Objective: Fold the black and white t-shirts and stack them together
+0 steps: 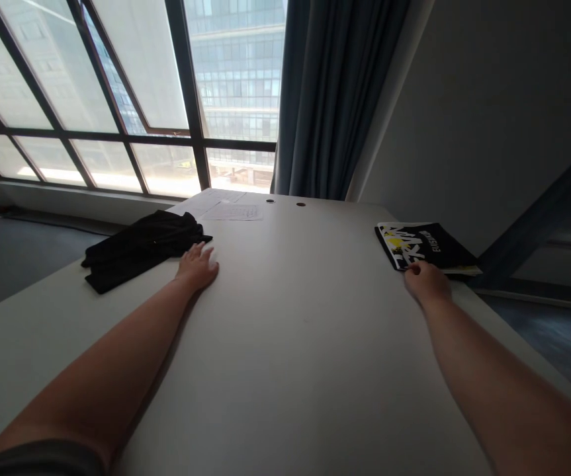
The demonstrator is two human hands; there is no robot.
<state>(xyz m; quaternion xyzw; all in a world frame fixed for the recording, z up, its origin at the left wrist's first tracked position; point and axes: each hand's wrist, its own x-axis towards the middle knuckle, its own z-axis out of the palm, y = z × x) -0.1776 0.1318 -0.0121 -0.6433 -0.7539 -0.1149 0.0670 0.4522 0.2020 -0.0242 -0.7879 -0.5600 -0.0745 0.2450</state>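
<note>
A dark garment (141, 248) lies folded on the white table (309, 317) at the left. My left hand (197, 266) rests on the tabletop at the garment's near right end, fingers spread and holding nothing; whether the fingertips touch the cloth is unclear. Over at the table's right edge is a flat black item with white and yellow print (437, 244), possibly a bag or a stack of booklets. My right hand (427, 281) is closed at its near left corner, thumb and forefinger pinching the edge. The other right fingers are mostly hidden.
Sheets of printed paper (233, 211) lie toward the far left of the table, near two round cable holes. Beyond the far edge are a blue-grey curtain (335, 99) and tall windows (238, 79). A dark slanted beam (548, 205) stands right of the table.
</note>
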